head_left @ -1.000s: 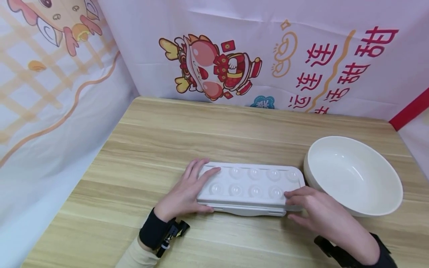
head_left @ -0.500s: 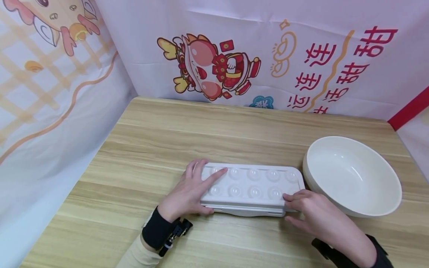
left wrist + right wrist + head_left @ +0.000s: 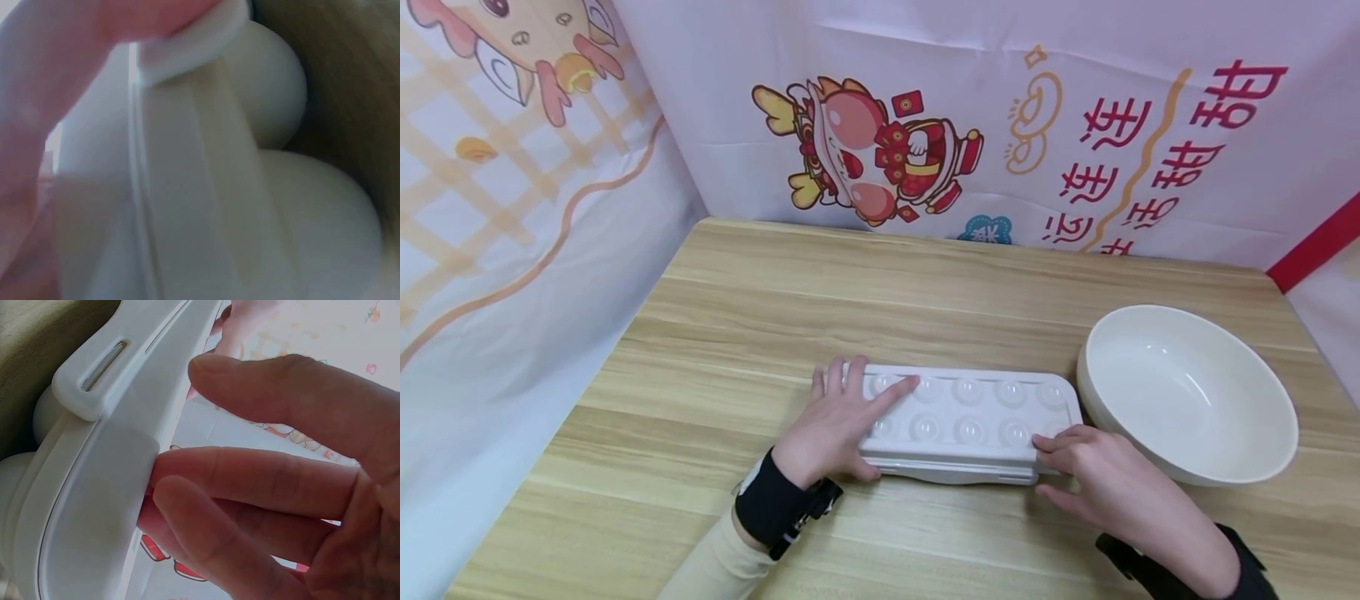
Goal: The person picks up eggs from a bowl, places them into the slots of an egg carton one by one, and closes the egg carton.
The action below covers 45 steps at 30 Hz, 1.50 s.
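A white ice ball tray (image 3: 970, 408) with a domed lid lies lengthwise on the table. My left hand (image 3: 831, 429) grips its left end, thumb at the front side and fingers spread over the lid and far edge. In the left wrist view a digit presses a white clip (image 3: 194, 47) on the tray's side, with round mould cups (image 3: 319, 219) bulging beside it. My right hand (image 3: 1108, 471) touches the right front corner with loosely bent fingers. In the right wrist view its fingertips meet the lid's edge near a slotted clip (image 3: 94, 378).
A large white bowl (image 3: 1187, 400) stands just right of the tray, close behind my right hand. The wooden table (image 3: 775, 300) reaches back to a printed cloth (image 3: 722, 100), and another cloth (image 3: 572, 275) hangs along the left side.
My left hand has shifted right along the tray, its index finger reaching further over the lid. The right hand has hardly moved, and the tray stays in nearly the same spot.
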Available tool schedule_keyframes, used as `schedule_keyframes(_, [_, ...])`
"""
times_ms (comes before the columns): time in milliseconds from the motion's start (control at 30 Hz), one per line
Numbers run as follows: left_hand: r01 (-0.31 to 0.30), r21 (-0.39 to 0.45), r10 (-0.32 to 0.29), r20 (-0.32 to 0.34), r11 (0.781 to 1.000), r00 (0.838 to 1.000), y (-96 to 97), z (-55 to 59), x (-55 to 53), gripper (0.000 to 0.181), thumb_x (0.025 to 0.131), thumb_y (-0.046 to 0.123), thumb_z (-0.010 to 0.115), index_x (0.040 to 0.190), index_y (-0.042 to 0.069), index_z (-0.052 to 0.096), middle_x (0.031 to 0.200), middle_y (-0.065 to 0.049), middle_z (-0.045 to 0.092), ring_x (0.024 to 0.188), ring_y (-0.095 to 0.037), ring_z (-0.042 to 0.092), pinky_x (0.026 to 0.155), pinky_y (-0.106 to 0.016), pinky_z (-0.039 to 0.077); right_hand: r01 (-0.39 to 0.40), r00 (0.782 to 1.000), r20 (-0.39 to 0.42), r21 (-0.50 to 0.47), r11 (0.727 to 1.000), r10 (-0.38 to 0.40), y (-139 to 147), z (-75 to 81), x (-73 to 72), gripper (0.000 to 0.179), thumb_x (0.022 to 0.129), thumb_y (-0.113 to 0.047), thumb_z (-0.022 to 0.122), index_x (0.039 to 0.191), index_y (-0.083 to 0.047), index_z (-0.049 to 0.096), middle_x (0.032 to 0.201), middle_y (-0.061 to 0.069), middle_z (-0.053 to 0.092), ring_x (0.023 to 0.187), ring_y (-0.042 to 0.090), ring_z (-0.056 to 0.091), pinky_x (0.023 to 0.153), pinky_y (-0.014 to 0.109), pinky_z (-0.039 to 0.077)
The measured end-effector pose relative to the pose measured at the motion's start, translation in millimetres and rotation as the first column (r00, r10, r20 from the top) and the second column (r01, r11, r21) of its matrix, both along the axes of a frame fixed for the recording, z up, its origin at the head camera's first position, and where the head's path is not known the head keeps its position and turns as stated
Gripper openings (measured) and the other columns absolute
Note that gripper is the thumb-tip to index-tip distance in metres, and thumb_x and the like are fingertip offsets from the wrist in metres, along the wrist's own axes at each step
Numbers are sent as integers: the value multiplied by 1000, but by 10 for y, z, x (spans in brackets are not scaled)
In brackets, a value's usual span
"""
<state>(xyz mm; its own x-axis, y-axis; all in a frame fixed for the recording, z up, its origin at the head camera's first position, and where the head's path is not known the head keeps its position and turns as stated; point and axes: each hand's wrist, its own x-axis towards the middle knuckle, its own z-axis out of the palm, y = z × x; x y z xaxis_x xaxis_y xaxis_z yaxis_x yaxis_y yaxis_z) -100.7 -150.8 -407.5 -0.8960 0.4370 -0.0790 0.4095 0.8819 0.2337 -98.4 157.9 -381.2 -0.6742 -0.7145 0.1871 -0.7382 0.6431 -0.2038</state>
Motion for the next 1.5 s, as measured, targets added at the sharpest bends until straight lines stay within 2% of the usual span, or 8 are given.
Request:
schedule_keyframes(133, [10, 28, -11, 14, 1000, 1000, 14, 0, -20, 113, 49, 38, 86, 143, 32, 24, 138, -35, 20, 129, -54, 11, 104, -70, 6, 6, 1000, -1, 3, 1000, -6, 0, 14, 0, 27, 60, -20, 81, 81, -6, 74, 93, 8, 73, 79, 18, 63, 63, 35, 54])
schedule_keyframes(233, [18, 26, -18, 5, 999, 1000, 25, -12, -36, 113, 48, 35, 85, 143, 31, 24, 136, -35, 21, 129, -53, 10, 106, -66, 2, 4, 1000, -7, 3, 1000, -4, 1, 16, -6, 26, 60, -20, 81, 81, -6, 74, 93, 7, 73, 78, 17, 63, 63, 35, 54])
schedule_keyframes(633, [46, -18, -48, -112, 999, 993, 21, -80, -57, 116, 38, 38, 84, 140, 29, 29, 127, -30, 30, 119, -52, 25, 102, -67, 17, -1, 1000, -28, -5, 1000, 0, -20, -12, 13, 27, 60, -20, 82, 82, -6, 73, 91, 8, 73, 80, 20, 64, 65, 37, 55])
schedule_keyframes(867, [46, -25, -49, -122, 999, 991, 20, -96, -69, 117, 37, 40, 84, 140, 30, 29, 125, -27, 32, 118, -49, 25, 102, -64, 18, 63, 993, -102, 9, 998, -62, -129, -65, 98, 48, 58, -25, 82, 99, -8, 63, 98, 5, 64, 89, 21, 59, 62, 37, 54])
schedule_keyframes(1033, [47, -28, -50, -130, 998, 990, 16, -101, -75, 117, 36, 41, 83, 140, 30, 30, 124, -26, 33, 117, -48, 27, 102, -63, 19, 45, 991, -124, 23, 999, -42, -338, -184, 72, 77, 56, -40, 81, 118, -5, 52, 112, 15, 55, 107, 32, 49, 79, 46, 51])
schedule_keyframes(1200, [43, -36, -48, -141, 998, 989, 19, -96, -78, 116, 37, 42, 82, 140, 30, 29, 124, -25, 34, 116, -47, 27, 101, -62, 20, 6, 994, -109, 75, 997, 3, -572, -257, 79, 86, 60, -49, 77, 127, -5, 47, 124, 21, 50, 115, 39, 43, 90, 53, 43])
schedule_keyframes(1333, [44, -41, -49, -141, 998, 989, 22, -98, -84, 116, 38, 42, 82, 140, 31, 29, 124, -25, 34, 116, -46, 28, 101, -61, 20, 31, 989, -145, 80, 996, -19, -733, -313, 75, 87, 59, -51, 77, 127, -6, 46, 121, 21, 49, 114, 39, 42, 89, 54, 41])
schedule_keyframes(1500, [42, -46, -48, -132, 998, 990, 26, -101, -79, 116, 38, 41, 82, 140, 31, 29, 125, -26, 33, 116, -46, 28, 101, -62, 20, 92, 968, -242, 80, 993, -70, -879, -398, 70, 93, 55, -59, 75, 123, -4, 45, 110, 19, 48, 108, 38, 43, 78, 57, 39])
